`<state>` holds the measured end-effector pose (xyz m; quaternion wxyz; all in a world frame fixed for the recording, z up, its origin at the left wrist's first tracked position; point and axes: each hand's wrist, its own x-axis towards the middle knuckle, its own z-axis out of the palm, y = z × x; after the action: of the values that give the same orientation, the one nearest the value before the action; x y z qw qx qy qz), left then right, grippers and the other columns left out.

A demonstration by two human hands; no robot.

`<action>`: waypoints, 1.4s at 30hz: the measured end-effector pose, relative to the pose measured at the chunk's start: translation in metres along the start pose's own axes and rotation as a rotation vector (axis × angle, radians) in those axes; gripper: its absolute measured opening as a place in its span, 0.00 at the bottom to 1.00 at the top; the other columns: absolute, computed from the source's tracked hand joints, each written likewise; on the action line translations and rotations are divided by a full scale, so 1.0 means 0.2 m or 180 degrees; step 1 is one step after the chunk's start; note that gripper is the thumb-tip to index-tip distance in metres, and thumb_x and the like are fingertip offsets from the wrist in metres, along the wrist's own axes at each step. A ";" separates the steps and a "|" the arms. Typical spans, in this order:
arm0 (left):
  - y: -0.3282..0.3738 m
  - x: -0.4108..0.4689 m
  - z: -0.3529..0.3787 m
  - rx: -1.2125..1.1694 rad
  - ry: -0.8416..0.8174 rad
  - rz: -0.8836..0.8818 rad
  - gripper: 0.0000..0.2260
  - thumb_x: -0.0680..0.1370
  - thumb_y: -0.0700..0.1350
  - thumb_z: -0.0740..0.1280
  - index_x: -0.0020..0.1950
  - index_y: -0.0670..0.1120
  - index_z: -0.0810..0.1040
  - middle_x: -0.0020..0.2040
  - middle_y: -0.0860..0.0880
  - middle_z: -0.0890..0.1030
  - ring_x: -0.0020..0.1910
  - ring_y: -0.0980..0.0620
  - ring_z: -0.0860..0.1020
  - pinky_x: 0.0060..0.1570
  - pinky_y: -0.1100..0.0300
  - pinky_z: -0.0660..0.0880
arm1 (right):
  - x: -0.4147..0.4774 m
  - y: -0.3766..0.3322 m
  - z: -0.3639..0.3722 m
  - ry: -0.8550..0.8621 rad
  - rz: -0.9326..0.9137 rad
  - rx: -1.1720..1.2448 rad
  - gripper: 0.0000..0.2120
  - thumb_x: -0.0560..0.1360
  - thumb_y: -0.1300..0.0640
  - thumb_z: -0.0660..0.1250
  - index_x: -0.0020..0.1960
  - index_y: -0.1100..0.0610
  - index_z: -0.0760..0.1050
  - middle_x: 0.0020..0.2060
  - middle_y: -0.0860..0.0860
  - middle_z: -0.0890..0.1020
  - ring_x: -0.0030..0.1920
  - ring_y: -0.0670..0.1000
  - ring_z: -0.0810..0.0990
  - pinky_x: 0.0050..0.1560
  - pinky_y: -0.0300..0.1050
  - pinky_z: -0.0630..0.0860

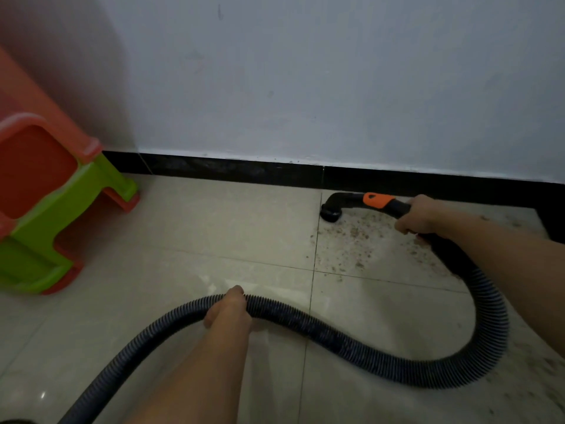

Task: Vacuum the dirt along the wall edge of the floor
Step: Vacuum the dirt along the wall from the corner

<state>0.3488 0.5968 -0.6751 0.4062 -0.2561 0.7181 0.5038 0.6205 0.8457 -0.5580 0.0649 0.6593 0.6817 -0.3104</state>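
The right hand (pixel 411 217) is clenched around the black handle tube (pixel 397 208) just behind its orange collar (pixel 377 201); the left hand (pixel 229 310) grasps the ribbed hose (pixel 397 367) well back along its length, fingers curled over the top of it. The nozzle (pixel 330 214) is a short curved elbow with its round mouth down on the floor (pixel 214 224), sitting at the floor's far edge, just beside the black skirting (pixel 244 169) under the pale wall (pixel 305 87). The dirt (pixel 354 237) lies as brown crumbs on the tile next to that edge, from the nozzle towards the right hand and nearer; a thinner scatter runs on towards the floor's right side. Stacked plastic stools (pixel 46 194) (orange and green) stand at the far left corner, well apart from the work.

The hose looks soft and springy, and likely light; it loops in a wide bend between the two hands, so it will probably drag and tug the nozzle sideways unless slack is fed. The handle tube looks rigid, which makes it the right place to steer from; the hose is best held loosely, only to lift its loop clear of the crumbs. Most of the dirt appears not yet taken up.
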 end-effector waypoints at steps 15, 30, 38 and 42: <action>-0.07 -0.05 0.11 0.0275 -0.0360 -0.0068 0.22 0.72 0.40 0.70 0.64 0.35 0.70 0.58 0.39 0.80 0.53 0.39 0.81 0.56 0.42 0.78 | -0.16 -0.07 -0.03 -0.0624 -0.0233 -0.0763 0.11 0.69 0.64 0.71 0.50 0.60 0.75 0.37 0.58 0.80 0.28 0.53 0.77 0.28 0.41 0.74; -0.08 -0.06 0.11 0.0459 -0.0332 -0.0055 0.20 0.72 0.40 0.70 0.62 0.36 0.72 0.58 0.38 0.79 0.54 0.40 0.80 0.56 0.43 0.78 | -0.06 0.03 -0.12 -0.0314 -0.0038 -0.0515 0.13 0.65 0.65 0.72 0.48 0.66 0.77 0.30 0.59 0.81 0.26 0.56 0.78 0.32 0.45 0.78; -0.11 -0.09 0.16 0.0613 -0.0468 -0.0108 0.20 0.72 0.40 0.70 0.62 0.37 0.72 0.58 0.39 0.79 0.55 0.41 0.80 0.57 0.44 0.78 | -0.17 0.09 -0.09 -0.0470 -0.0068 -0.0662 0.10 0.68 0.66 0.71 0.48 0.61 0.74 0.32 0.57 0.79 0.24 0.53 0.75 0.23 0.38 0.72; -0.14 -0.10 0.19 0.0761 -0.0516 -0.0138 0.20 0.73 0.39 0.70 0.63 0.36 0.72 0.59 0.39 0.79 0.55 0.41 0.80 0.58 0.44 0.77 | -0.22 0.16 -0.13 -0.1053 0.0164 -0.0648 0.09 0.67 0.67 0.71 0.46 0.62 0.77 0.26 0.55 0.78 0.23 0.53 0.74 0.27 0.41 0.73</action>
<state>0.3943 0.6219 -0.6792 0.5013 -0.1798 0.7321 0.4248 0.6634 0.8186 -0.5255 0.2503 0.6067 0.6724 -0.3422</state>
